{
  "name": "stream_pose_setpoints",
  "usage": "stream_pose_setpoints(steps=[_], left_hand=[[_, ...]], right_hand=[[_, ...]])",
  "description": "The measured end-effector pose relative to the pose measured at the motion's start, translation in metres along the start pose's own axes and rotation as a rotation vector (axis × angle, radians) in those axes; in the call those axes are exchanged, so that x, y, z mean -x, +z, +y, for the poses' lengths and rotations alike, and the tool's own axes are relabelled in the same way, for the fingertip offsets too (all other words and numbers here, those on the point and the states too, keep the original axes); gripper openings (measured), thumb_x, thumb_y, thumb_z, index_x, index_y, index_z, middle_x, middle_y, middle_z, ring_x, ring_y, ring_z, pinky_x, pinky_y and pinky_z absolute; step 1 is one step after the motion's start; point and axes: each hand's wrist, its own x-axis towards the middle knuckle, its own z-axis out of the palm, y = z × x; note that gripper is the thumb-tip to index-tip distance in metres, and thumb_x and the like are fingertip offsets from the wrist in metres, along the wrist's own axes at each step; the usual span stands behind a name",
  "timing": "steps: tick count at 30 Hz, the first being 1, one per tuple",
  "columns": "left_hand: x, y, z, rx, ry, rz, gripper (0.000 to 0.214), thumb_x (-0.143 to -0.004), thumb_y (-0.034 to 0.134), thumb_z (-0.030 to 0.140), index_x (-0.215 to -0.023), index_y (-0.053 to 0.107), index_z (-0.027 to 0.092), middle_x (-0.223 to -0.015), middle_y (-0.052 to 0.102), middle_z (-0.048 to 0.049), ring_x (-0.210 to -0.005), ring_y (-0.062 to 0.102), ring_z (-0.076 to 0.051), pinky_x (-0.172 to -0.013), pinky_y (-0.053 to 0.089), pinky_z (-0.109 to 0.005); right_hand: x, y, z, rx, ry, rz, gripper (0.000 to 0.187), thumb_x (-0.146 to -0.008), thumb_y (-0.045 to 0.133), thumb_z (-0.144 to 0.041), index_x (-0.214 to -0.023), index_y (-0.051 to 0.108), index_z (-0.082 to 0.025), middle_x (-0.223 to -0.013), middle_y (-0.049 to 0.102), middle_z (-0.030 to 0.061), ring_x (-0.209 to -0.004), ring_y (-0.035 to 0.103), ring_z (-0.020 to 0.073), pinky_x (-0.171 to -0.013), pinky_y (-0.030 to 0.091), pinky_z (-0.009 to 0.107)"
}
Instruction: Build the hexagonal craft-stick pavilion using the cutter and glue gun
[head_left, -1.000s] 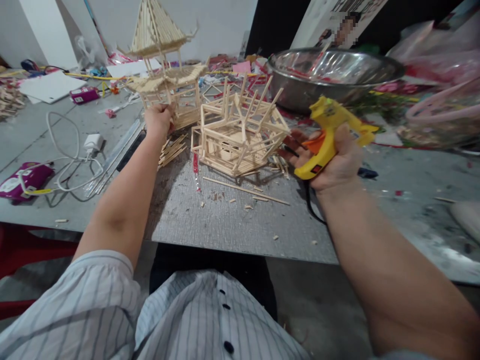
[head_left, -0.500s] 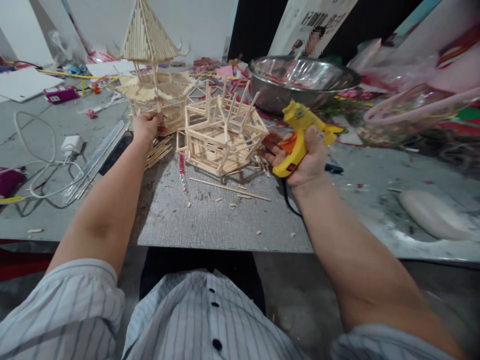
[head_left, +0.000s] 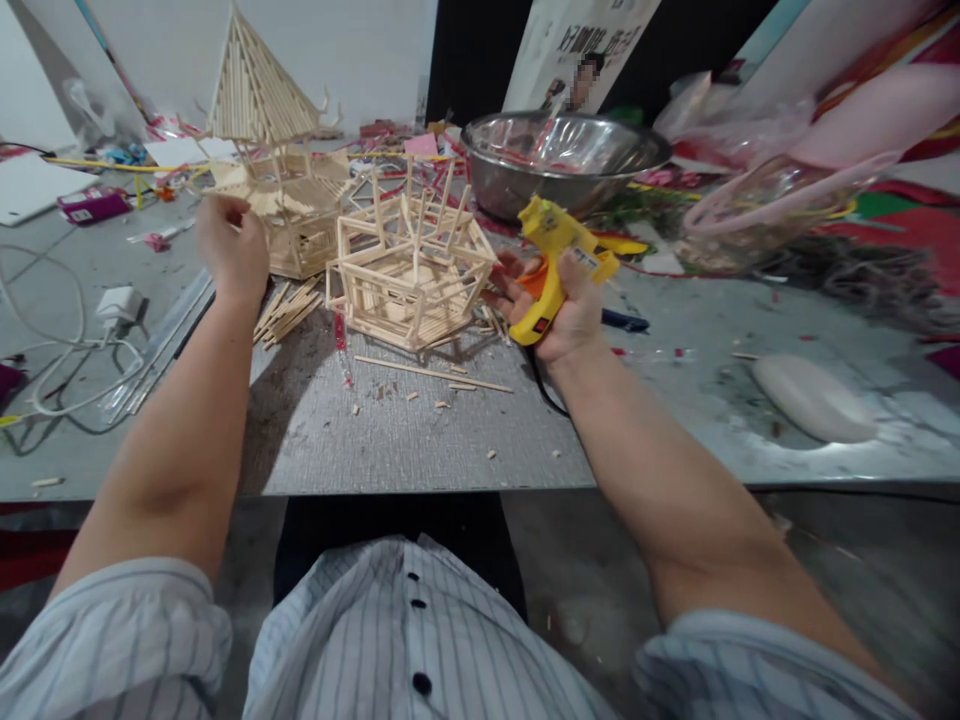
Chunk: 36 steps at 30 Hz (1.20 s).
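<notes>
On the worktop (head_left: 420,450), the stick frame (head_left: 417,292) lies left of the nearer right hand (head_left: 571,325), which grasps a glue gun (head_left: 549,296); grip of left hand (head_left: 231,250) unclear.

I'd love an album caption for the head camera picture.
Right hand holding a yellow glue gun beside an open stick frame; left hand near a roofed stick pavilion.

A wide, round stainless-steel bowl (head_left: 501,182) stands at far centre-right, before a white poster with black characters (head_left: 551,75); to its right lies a pink-rimmed clear basket (head_left: 721,245). At left, a white block-shaped power adapter (head_left: 120,303) lies nearer than a small purple box (head_left: 91,205). A smooth, white oblong object (head_left: 814,397) occupies the near right.
</notes>
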Motion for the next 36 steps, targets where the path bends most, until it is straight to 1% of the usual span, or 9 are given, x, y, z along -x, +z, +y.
stream_pose_setpoints(steps=[1, 3, 7, 10, 14, 18, 24, 28, 36], left_hand=[[0.002, -0.005, 0.015, -0.038, -0.023, 0.119, 0.005, -0.093, 0.048, 0.010, -0.089, 0.048, 0.013, -0.093, 0.059, -0.0007, -0.090, 0.049, -0.010, -0.092, 0.042, -0.028], [0.013, -0.012, 0.047, -0.064, -0.002, 0.153, 0.014, -0.086, 0.051, 0.001, -0.080, 0.049, 0.014, -0.076, 0.054, 0.0039, -0.075, 0.046, -0.006, -0.075, 0.039, -0.022], [0.054, -0.022, 0.101, -0.087, 0.182, 0.000, 0.034, -0.083, 0.056, 0.012, -0.055, 0.038, 0.018, -0.051, 0.030, 0.0052, -0.053, 0.030, -0.007, -0.054, 0.022, -0.027], [0.094, -0.026, 0.118, -0.149, 0.345, -0.183, 0.037, -0.090, 0.050, 0.028, -0.054, 0.046, 0.019, -0.048, 0.037, 0.0027, -0.052, 0.037, -0.010, -0.052, 0.022, -0.029], [0.133, -0.018, 0.118, -0.258, 0.447, -0.365, 0.027, -0.090, 0.054, 0.035, -0.076, 0.069, 0.018, -0.081, 0.066, -0.0060, -0.077, 0.060, -0.018, -0.064, 0.040, -0.028], [0.146, -0.003, 0.113, -0.350, 0.434, -0.410, 0.029, -0.091, 0.055, 0.039, -0.098, 0.074, 0.018, -0.108, 0.069, -0.0107, -0.102, 0.061, -0.027, -0.082, 0.048, -0.036], [0.154, 0.004, 0.111, -0.436, 0.374, -0.450, 0.034, -0.095, 0.050, 0.042, -0.110, 0.071, 0.020, -0.114, 0.069, -0.0095, -0.108, 0.057, -0.030, -0.083, 0.049, -0.038], [0.159, 0.008, 0.106, -0.458, 0.416, -0.484, 0.034, -0.095, 0.050, 0.040, -0.114, 0.070, 0.020, -0.115, 0.069, -0.0086, -0.108, 0.055, -0.030, -0.080, 0.049, -0.038], [0.157, 0.019, 0.091, -0.371, 0.489, -0.415, 0.037, -0.093, 0.052, 0.044, -0.109, 0.071, 0.017, -0.110, 0.070, -0.0107, -0.108, 0.053, -0.031, -0.089, 0.048, -0.041]], right_hand=[[-0.001, 0.000, 0.000, -0.026, 0.000, 0.002, 0.040, -0.056, 0.078, -0.059, -0.066, 0.058, -0.027, -0.104, 0.069, 0.0029, -0.112, 0.060, 0.0277, -0.094, 0.053, 0.050], [-0.001, 0.002, 0.000, -0.069, 0.000, 0.010, 0.040, -0.051, 0.083, -0.052, -0.066, 0.058, -0.024, -0.101, 0.070, 0.0017, -0.104, 0.063, 0.0257, -0.096, 0.052, 0.049], [0.000, 0.006, -0.003, -0.092, -0.016, 0.021, 0.042, -0.045, 0.088, -0.047, -0.063, 0.060, -0.022, -0.092, 0.070, -0.0006, -0.093, 0.066, 0.0227, -0.102, 0.049, 0.050], [0.001, 0.006, -0.004, -0.096, -0.012, 0.018, 0.039, -0.046, 0.088, -0.043, -0.062, 0.059, -0.023, -0.092, 0.070, -0.0007, -0.095, 0.065, 0.0225, -0.103, 0.048, 0.047], [-0.001, 0.003, -0.002, -0.028, -0.024, -0.014, 0.036, -0.051, 0.085, -0.047, -0.064, 0.059, -0.025, -0.099, 0.069, -0.0009, -0.103, 0.064, 0.0228, -0.104, 0.047, 0.044], [-0.001, 0.003, 0.001, 0.005, -0.056, -0.028, 0.035, -0.055, 0.082, -0.048, -0.065, 0.059, -0.024, -0.099, 0.068, 0.0003, -0.103, 0.065, 0.0231, -0.100, 0.049, 0.045], [0.003, 0.007, 0.002, 0.007, -0.048, -0.011, 0.030, -0.055, 0.080, -0.042, -0.065, 0.060, -0.022, -0.096, 0.070, 0.0010, -0.097, 0.066, 0.0217, -0.095, 0.053, 0.044], [0.003, 0.007, 0.001, -0.016, -0.008, 0.016, 0.030, -0.053, 0.081, -0.041, -0.064, 0.060, -0.023, -0.100, 0.071, 0.0004, -0.099, 0.066, 0.0226, -0.093, 0.055, 0.044], [0.004, 0.007, -0.002, -0.037, 0.026, 0.034, 0.035, -0.051, 0.084, -0.043, -0.064, 0.059, -0.021, -0.102, 0.071, -0.0010, -0.101, 0.067, 0.0248, -0.086, 0.058, 0.044]])
